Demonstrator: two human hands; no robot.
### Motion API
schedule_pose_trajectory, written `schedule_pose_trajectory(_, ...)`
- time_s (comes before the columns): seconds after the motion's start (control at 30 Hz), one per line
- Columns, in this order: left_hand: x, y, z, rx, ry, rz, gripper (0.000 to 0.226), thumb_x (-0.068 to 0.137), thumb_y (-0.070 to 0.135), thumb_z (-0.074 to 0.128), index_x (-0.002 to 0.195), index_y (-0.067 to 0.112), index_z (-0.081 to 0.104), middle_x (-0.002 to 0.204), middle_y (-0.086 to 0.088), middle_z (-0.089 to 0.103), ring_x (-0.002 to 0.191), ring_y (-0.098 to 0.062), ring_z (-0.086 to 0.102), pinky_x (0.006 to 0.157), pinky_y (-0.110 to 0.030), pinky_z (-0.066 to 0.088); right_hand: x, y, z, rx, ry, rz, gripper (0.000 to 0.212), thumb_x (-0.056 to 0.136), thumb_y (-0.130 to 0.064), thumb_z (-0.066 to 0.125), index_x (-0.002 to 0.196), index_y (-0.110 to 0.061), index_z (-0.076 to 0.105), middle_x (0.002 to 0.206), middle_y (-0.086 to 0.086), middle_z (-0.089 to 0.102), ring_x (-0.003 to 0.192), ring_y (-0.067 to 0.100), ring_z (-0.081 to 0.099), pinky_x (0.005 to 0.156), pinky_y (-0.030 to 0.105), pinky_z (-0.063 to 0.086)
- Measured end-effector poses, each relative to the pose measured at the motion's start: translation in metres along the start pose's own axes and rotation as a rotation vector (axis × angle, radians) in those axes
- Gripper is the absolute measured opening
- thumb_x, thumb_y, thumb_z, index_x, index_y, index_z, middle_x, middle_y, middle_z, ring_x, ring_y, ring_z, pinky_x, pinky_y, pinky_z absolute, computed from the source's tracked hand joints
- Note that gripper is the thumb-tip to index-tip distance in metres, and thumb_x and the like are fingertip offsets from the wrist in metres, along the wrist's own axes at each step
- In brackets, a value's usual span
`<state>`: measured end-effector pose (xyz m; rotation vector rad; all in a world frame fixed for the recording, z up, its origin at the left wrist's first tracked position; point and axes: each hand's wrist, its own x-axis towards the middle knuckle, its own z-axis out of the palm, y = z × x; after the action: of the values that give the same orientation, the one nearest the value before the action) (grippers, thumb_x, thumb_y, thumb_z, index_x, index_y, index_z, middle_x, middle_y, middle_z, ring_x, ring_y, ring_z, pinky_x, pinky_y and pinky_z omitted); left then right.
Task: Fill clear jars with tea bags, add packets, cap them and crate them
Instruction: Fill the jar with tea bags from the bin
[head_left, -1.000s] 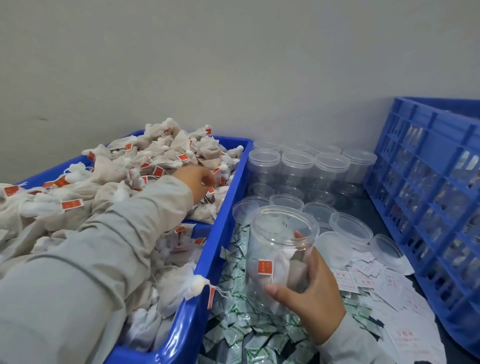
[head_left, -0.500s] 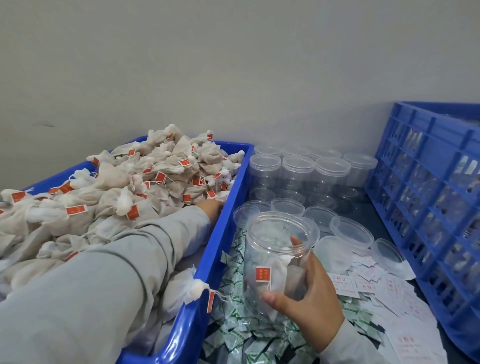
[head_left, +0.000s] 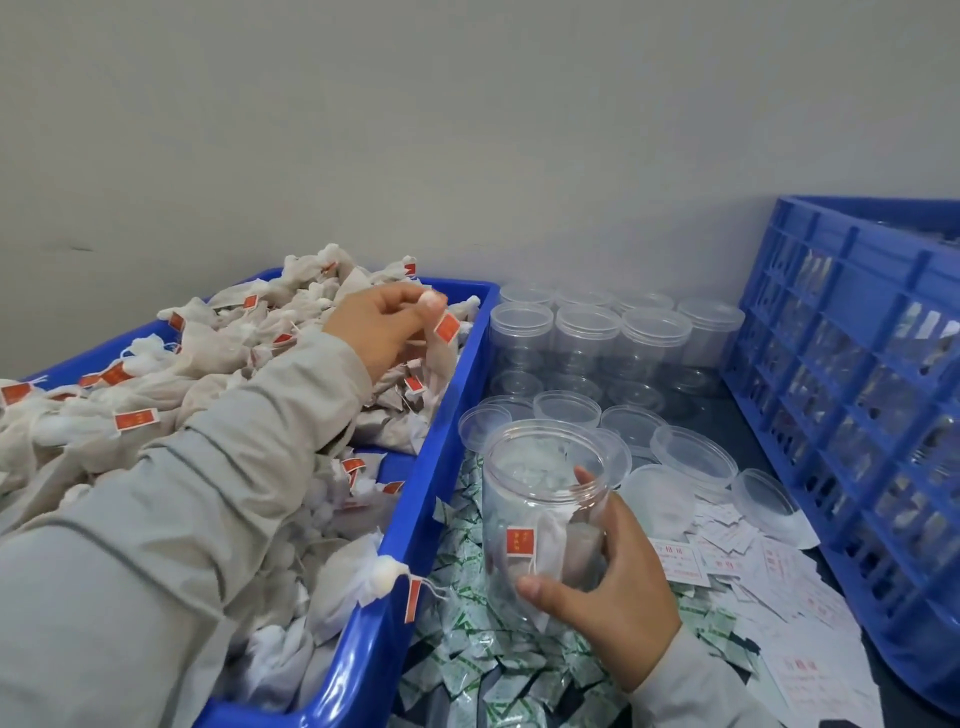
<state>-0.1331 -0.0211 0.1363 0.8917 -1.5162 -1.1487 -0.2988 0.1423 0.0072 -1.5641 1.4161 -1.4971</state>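
My right hand (head_left: 605, 587) grips a clear open jar (head_left: 540, 499), upright over the green-and-white packets (head_left: 467, 670); a tea bag or two with a red tag lie inside it. My left hand (head_left: 382, 332) is raised over the blue bin (head_left: 441, 467) of tea bags and pinches one tea bag (head_left: 439, 345) by its knotted top, its red tag dangling. The bin's heap of white tea bags (head_left: 208, 374) fills the left side.
Empty clear jars (head_left: 587, 338) stand in rows at the back, with clear lids (head_left: 693, 454) in front of them. White paper slips (head_left: 753, 566) lie to the right of the packets. A tall blue crate (head_left: 852, 395) holding capped jars stands at the right edge.
My left hand has come up out of the tea bag heap with one bag pinched in its fingers. My right hand and the jar have stayed in place.
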Motion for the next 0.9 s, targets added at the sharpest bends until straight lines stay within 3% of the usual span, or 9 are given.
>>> schedule_pose_trajectory(0.1, -0.013, 0.017, 0.017, -0.278, -0.159, 0.009, 0.012, 0.091, 0.01, 0.051, 0.084, 0.011, 0.061, 0.065, 0.003, 0.067, 0.062, -0.011, 0.064, 0.063, -0.026, 0.057, 0.001, 0.001, 0.0, -0.024, 0.007, -0.005, 0.081, 0.039, -0.052, 0.081, 0.104, -0.074, 0.04, 0.118, -0.008, 0.058, 0.107, 0.007, 0.059, 0.09, 0.026, 0.047)
schedule_pose_trajectory(0.23, -0.029, 0.02, 0.029, -0.363, -0.386, -0.036, 0.01, 0.075, 0.014, 0.057, 0.083, 0.008, 0.06, 0.066, 0.0, 0.066, 0.062, -0.012, 0.066, 0.057, -0.024, 0.055, 0.001, 0.004, 0.001, -0.082, 0.018, 0.006, 0.078, 0.039, -0.056, 0.079, 0.105, -0.071, 0.041, 0.115, -0.011, 0.056, 0.106, 0.0, 0.055, 0.083, 0.013, 0.043)
schedule_pose_trajectory(0.3, -0.035, 0.017, 0.032, -0.262, -0.508, -0.057, 0.014, 0.07, 0.014, 0.058, 0.083, 0.008, 0.062, 0.066, 0.0, 0.067, 0.062, -0.01, 0.066, 0.058, -0.022, 0.054, 0.0, 0.004, 0.001, -0.107, 0.021, 0.009, 0.075, 0.039, -0.058, 0.078, 0.106, -0.06, 0.045, 0.114, -0.01, 0.056, 0.105, 0.002, 0.055, 0.083, 0.016, 0.044)
schedule_pose_trajectory(0.4, -0.037, 0.011, 0.033, -0.02, -0.635, -0.048, 0.016, 0.068, 0.018, 0.06, 0.083, 0.013, 0.065, 0.071, 0.002, 0.07, 0.067, -0.007, 0.066, 0.063, -0.019, 0.053, 0.0, 0.005, 0.001, -0.073, 0.012, 0.011, 0.077, 0.041, -0.054, 0.081, 0.11, -0.044, 0.049, 0.114, -0.004, 0.058, 0.106, 0.012, 0.058, 0.089, 0.037, 0.049)
schedule_pose_trajectory(0.47, -0.036, 0.01, 0.032, 0.048, -0.68, -0.042, 0.015, 0.07, 0.019, 0.061, 0.084, 0.014, 0.064, 0.071, 0.004, 0.069, 0.068, -0.006, 0.065, 0.065, -0.018, 0.053, 0.001, 0.006, 0.0, -0.08, 0.01, 0.008, 0.083, 0.041, -0.05, 0.083, 0.116, -0.041, 0.048, 0.117, -0.005, 0.058, 0.109, 0.011, 0.057, 0.092, 0.041, 0.048)
schedule_pose_trajectory(0.6, -0.037, 0.015, 0.027, 0.036, -0.737, -0.065, 0.009, 0.076, 0.009, 0.06, 0.085, 0.012, 0.064, 0.066, 0.005, 0.065, 0.064, -0.005, 0.06, 0.062, -0.016, 0.049, 0.003, 0.008, 0.002, -0.125, 0.023, 0.004, 0.088, 0.041, -0.049, 0.082, 0.12, -0.046, 0.043, 0.117, -0.009, 0.055, 0.109, 0.008, 0.055, 0.092, 0.036, 0.048)
schedule_pose_trajectory(0.73, -0.041, 0.014, 0.032, 0.251, -0.786, -0.025, 0.023, 0.086, -0.006, 0.051, 0.086, 0.013, 0.062, 0.069, 0.006, 0.063, 0.07, -0.007, 0.058, 0.073, -0.019, 0.046, 0.001, 0.007, 0.003, -0.168, 0.03, -0.021, 0.086, 0.04, -0.05, 0.077, 0.117, -0.055, 0.039, 0.117, -0.019, 0.05, 0.109, -0.004, 0.051, 0.087, 0.013, 0.041)
schedule_pose_trajectory(0.83, -0.045, 0.014, 0.036, 0.45, -0.844, 0.02, 0.039, 0.086, -0.016, 0.045, 0.087, 0.019, 0.062, 0.083, 0.005, 0.064, 0.076, 0.001, 0.059, 0.075, -0.013, 0.045, 0.0, 0.007, 0.001, -0.144, 0.015, -0.014, 0.086, 0.04, -0.048, 0.076, 0.117, -0.052, 0.04, 0.118, -0.016, 0.052, 0.109, -0.002, 0.051, 0.087, 0.015, 0.041)
schedule_pose_trajectory(0.9, -0.043, 0.013, 0.035, 0.587, -0.762, 0.117, 0.047, 0.083, -0.015, 0.047, 0.087, 0.03, 0.061, 0.101, 0.001, 0.064, 0.096, -0.01, 0.06, 0.086, -0.025, 0.047, 0.001, 0.007, 0.001, -0.122, 0.022, -0.004, 0.084, 0.039, -0.047, 0.075, 0.116, -0.05, 0.042, 0.117, -0.014, 0.052, 0.108, -0.001, 0.052, 0.087, 0.015, 0.042)
